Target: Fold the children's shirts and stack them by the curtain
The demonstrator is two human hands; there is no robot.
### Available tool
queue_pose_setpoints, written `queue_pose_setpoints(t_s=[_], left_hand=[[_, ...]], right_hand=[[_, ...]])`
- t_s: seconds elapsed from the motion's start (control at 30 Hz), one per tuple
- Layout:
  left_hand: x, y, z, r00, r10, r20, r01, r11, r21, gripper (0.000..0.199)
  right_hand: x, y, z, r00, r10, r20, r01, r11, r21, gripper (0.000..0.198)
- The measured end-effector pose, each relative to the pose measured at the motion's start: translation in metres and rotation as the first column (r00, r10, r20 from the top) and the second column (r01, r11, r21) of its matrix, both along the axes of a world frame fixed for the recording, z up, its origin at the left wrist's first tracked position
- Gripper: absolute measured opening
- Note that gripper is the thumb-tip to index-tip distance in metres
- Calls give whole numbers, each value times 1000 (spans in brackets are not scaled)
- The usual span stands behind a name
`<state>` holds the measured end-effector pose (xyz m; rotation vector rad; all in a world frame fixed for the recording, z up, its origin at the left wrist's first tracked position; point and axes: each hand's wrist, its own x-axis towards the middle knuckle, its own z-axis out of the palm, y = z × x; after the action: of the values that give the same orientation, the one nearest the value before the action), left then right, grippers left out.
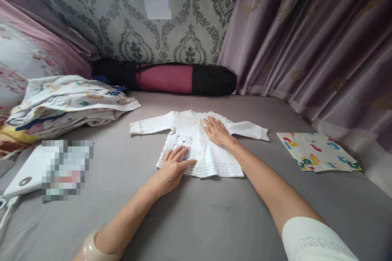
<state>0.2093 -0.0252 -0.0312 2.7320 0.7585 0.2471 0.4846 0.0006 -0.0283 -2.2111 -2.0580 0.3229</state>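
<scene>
A small white buttoned shirt [188, 124] with a bear drawing lies spread on the grey sheet [196, 220], both sleeves stretched out to the sides. My left hand [173, 169] rests on its lower left part, fingers spread and covering some of the bear. Higher up, near the collar and just right of the button line, my right hand [217, 131] lies flat with its fingers extended. Neither hand grips the cloth. Small printed lettering runs along the shirt's hem.
Folded printed cloth [318, 151] lies at the right. A pile of clothes [70, 102] sits at the left, above a white case [30, 169] with a cord and a pixelated item. A black and red bolster-shaped bag [165, 78] lies along the wall, beside purple curtains [275, 40].
</scene>
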Motion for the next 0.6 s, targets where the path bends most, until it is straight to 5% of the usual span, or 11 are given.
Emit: queue_pose_setpoints(t_s=[0.2, 0.6], left_hand=[[-1, 2, 6, 981, -189, 36, 191, 981, -40, 54], [4, -15, 21, 914, -348, 207, 371, 925, -84, 37]], right_hand=[[-3, -8, -3, 1000, 8, 20, -8, 1000, 24, 64], [-44, -113, 1, 983, 182, 32, -184, 979, 84, 61]])
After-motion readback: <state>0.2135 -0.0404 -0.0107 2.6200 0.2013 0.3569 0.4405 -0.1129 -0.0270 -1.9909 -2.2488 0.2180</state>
